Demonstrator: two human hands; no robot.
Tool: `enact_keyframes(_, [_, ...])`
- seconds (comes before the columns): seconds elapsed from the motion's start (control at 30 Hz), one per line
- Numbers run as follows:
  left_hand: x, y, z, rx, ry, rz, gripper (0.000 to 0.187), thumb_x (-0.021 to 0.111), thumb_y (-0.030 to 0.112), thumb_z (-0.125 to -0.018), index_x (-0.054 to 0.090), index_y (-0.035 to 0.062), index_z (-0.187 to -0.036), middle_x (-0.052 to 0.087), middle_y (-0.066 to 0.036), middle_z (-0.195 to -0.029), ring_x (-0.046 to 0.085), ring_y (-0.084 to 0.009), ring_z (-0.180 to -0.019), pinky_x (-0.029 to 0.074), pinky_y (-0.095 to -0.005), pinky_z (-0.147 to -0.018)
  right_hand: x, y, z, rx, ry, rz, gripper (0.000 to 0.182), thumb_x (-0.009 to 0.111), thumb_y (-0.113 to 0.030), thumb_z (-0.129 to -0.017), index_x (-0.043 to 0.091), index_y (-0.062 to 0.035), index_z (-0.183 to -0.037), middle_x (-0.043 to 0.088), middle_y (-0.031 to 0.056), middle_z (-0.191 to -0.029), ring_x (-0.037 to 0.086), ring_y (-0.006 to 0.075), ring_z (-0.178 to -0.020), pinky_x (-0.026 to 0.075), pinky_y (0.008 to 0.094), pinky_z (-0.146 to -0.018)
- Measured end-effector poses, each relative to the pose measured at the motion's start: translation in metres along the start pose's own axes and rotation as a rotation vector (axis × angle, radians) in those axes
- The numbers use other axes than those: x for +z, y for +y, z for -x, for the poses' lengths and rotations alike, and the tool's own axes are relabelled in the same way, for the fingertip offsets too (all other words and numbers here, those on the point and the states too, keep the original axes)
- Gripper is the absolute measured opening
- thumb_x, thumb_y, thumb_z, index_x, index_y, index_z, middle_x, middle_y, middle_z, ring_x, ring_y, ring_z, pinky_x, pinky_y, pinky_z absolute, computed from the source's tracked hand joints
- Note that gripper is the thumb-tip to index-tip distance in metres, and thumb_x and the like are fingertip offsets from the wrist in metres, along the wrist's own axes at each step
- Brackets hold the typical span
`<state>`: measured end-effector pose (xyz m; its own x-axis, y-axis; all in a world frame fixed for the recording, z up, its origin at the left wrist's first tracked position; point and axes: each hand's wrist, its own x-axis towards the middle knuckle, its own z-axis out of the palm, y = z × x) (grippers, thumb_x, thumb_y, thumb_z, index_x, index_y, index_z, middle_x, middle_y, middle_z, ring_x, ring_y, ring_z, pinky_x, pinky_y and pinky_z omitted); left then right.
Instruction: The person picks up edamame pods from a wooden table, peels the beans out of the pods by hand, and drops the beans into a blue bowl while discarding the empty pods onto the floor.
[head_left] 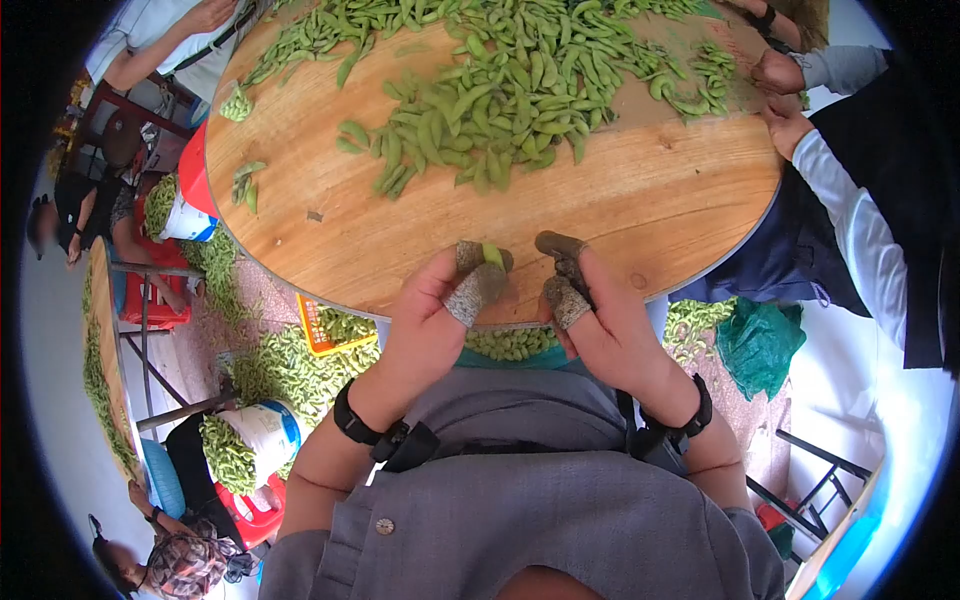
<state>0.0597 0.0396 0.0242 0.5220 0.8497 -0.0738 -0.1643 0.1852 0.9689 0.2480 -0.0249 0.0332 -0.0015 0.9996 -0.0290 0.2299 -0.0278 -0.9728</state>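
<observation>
A heap of green pods (500, 90) covers the far half of the round wooden desk (640, 210); pod-filled buckets (250, 440) stand left.

Just ahead of both hands, a broad band of bare bench (640, 215) lies open. Beyond it the heap of green pods (480, 90) blocks the way across. To the right, a co-worker's hands (780, 95) crowd the bench edge; a few stray pods (245, 185) lie to the left.

The scene is lit by bright, even daylight. Only soft shadows are cast on the wooden worktop (640, 200). Strong fisheye bending is seen at the rim, with black corners. Overexposure is seen at 3 o'clock; the centre is rendered sharp.
</observation>
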Motion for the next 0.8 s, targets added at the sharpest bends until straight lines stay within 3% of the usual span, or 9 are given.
enact_keyframes(0.03, [0.002, -0.001, 0.001, -0.069, 0.038, 0.068, 0.022, 0.053, 0.007, -0.094, 0.057, 0.0009, -0.115, 0.062, -0.004, -0.103, 0.059, -0.0133, -0.097, 0.048, -0.0283, -0.086, -0.002, -0.004, -0.001, 0.000, 0.002, 0.002, 0.038, 0.042, -0.009, -0.093, 0.044, -0.0016, -0.130, 0.057, 0.0002, -0.077, 0.048, 0.0051, -0.055, 0.039, 0.0196, -0.047])
enact_keyframes(0.1, [-0.001, 0.000, 0.001, -0.129, -0.011, 0.052, 0.022, 0.052, 0.007, -0.094, 0.057, 0.0010, -0.114, 0.062, -0.003, -0.103, 0.059, -0.0129, -0.096, 0.048, -0.0276, -0.085, -0.003, -0.015, -0.004, 0.002, -0.105, 0.024, 0.044, 0.049, -0.006, -0.081, 0.045, 0.0013, -0.125, 0.058, 0.0256, -0.092, 0.058, 0.0445, -0.088, 0.048, 0.0441, -0.074])
enact_keyframes(0.13, [-0.002, 0.000, 0.001, -0.189, -0.059, 0.036, 0.021, 0.051, 0.006, -0.094, 0.058, 0.0010, -0.114, 0.062, -0.003, -0.102, 0.059, -0.0125, -0.094, 0.048, -0.0270, -0.084, -0.002, -0.015, -0.004, 0.001, -0.104, 0.024, 0.044, 0.049, -0.006, -0.081, 0.045, 0.0013, -0.125, 0.058, 0.0256, -0.092, 0.058, 0.0445, -0.088, 0.048, 0.0441, -0.074])
enact_keyframes(0.23, [0.000, -0.002, 0.000, -0.043, -0.057, -0.201, 0.019, 0.051, 0.004, -0.093, 0.059, 0.0012, -0.110, 0.063, -0.002, -0.098, 0.059, -0.0110, -0.088, 0.048, -0.0255, -0.079, 0.002, -0.005, -0.007, -0.057, -0.125, 0.072, 0.039, 0.050, -0.005, -0.080, 0.048, 0.0004, -0.118, 0.060, 0.0239, -0.090, 0.059, 0.0426, -0.085, 0.049, 0.0421, -0.072])
enact_keyframes(0.3, [0.001, 0.003, 0.000, -0.045, -0.120, -0.258, 0.019, 0.051, 0.003, -0.091, 0.059, 0.0012, -0.108, 0.063, -0.003, -0.097, 0.059, -0.0112, -0.086, 0.047, -0.0254, -0.078, 0.002, 0.006, -0.008, -0.112, -0.154, 0.104, 0.056, 0.041, 0.004, -0.080, 0.042, -0.0017, -0.135, 0.061, 0.0019, -0.084, 0.052, 0.0053, -0.063, 0.044, 0.0211, -0.056])
enact_keyframes(0.57, [0.002, 0.006, -0.002, 0.130, -0.053, -0.514, 0.021, 0.056, -0.001, -0.080, 0.058, 0.0004, -0.101, 0.059, -0.014, -0.085, 0.060, -0.0237, -0.081, 0.047, -0.0316, -0.070, -0.004, -0.016, -0.006, 0.098, -0.215, -0.042, 0.060, 0.042, 0.003, -0.081, 0.041, -0.0090, -0.140, 0.060, -0.0017, -0.083, 0.047, 0.0027, -0.062, 0.040, 0.0178, -0.055])
enact_keyframes(0.63, [0.003, 0.010, 0.000, 0.348, -0.023, -0.993, 0.019, 0.057, 0.001, -0.084, 0.058, 0.0004, -0.103, 0.060, -0.013, -0.084, 0.061, -0.0261, -0.079, 0.048, -0.0319, -0.070, -0.002, -0.010, -0.007, 0.084, -0.218, -0.037, 0.060, 0.042, 0.003, -0.082, 0.041, -0.0105, -0.140, 0.060, -0.0025, -0.082, 0.046, 0.0025, -0.060, 0.039, 0.0174, -0.054])
enact_keyframes(0.73, [0.006, 0.007, 0.004, 0.462, 0.009, -1.155, 0.023, 0.060, 0.002, -0.079, 0.057, 0.0006, -0.102, 0.055, -0.018, -0.079, 0.058, -0.0367, -0.075, 0.047, -0.0358, -0.065, 0.006, -0.002, -0.010, 0.107, -0.190, -0.112, 0.053, 0.040, 0.002, -0.086, 0.043, -0.0113, -0.137, 0.058, -0.0022, -0.079, 0.043, 0.0034, -0.055, 0.036, 0.0185, -0.049])
enact_keyframes(0.8, [0.001, 0.006, -0.002, 0.482, -0.004, -1.087, 0.021, 0.059, 0.003, -0.081, 0.057, 0.0015, -0.102, 0.055, -0.015, -0.077, 0.057, -0.0319, -0.070, 0.045, -0.0343, -0.061, 0.007, -0.009, -0.014, 0.334, -0.225, -0.525, 0.045, 0.040, -0.001, -0.091, 0.046, -0.0116, -0.134, 0.055, -0.0009, -0.076, 0.040, 0.0035, -0.052, 0.032, 0.0190, -0.045])
